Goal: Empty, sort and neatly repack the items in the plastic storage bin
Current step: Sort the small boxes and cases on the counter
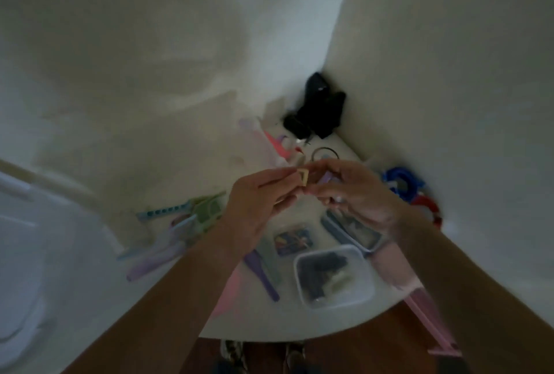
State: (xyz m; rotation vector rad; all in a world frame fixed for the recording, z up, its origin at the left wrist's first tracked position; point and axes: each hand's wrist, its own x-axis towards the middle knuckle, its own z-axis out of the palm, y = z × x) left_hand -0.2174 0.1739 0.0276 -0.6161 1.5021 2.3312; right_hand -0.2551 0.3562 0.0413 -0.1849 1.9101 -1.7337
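Both my hands are raised over a white corner table (209, 181). My left hand (257, 205) pinches a small cream hair clip (302, 178) at its fingertips. My right hand (353, 190) touches the same clip from the right and also holds a small lilac piece (326, 178). Below them stands a small clear plastic tub (359, 292) with dark and pale small items inside. A blue-rimmed clear container (338, 231) lies under my right wrist, partly hidden.
Pastel combs and clips (180, 217) lie at the left. A purple comb (263, 277) and a small card of pins (292, 240) sit in the middle. Black hair pieces (317, 106) fill the corner. Blue and red rings (401, 183) lie at the right wall. A pink bar (431, 322) overhangs the table's edge.
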